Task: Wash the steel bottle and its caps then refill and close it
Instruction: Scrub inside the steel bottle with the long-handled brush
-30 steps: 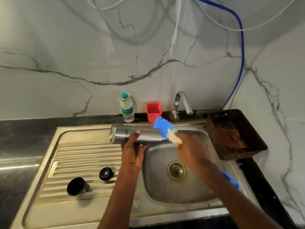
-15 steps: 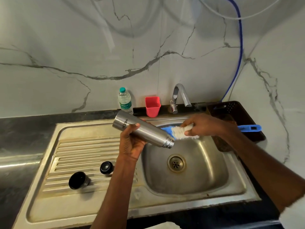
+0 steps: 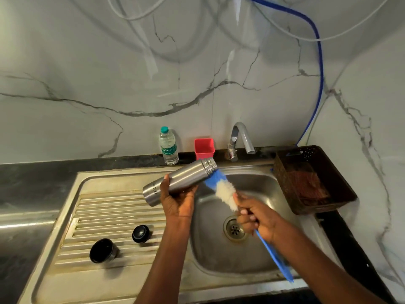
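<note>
Shift: since 0.5 s ago I see the steel bottle (image 3: 178, 183) swung so its threaded mouth now tilts up toward the tap (image 3: 241, 137); the brush (image 3: 225, 191) has dropped below that mouth
Bottle: over the sink (image 3: 252, 260) rim, uncapped
Left hand (image 3: 177, 200): curled round the bottle's middle
Right hand (image 3: 256, 218): gripping the brush just behind the white bristles; blue bristles touch the neck
Caps: 2 black caps, larger (image 3: 103, 250) and smaller (image 3: 141, 233), on the drainboard (image 3: 105, 207)
Beyond: plastic bottle (image 3: 168, 145), red cup (image 3: 204, 148), brown basket (image 3: 311, 178)

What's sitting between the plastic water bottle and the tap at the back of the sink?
In the head view, a red square cup stands between the plastic water bottle and the tap.
</note>
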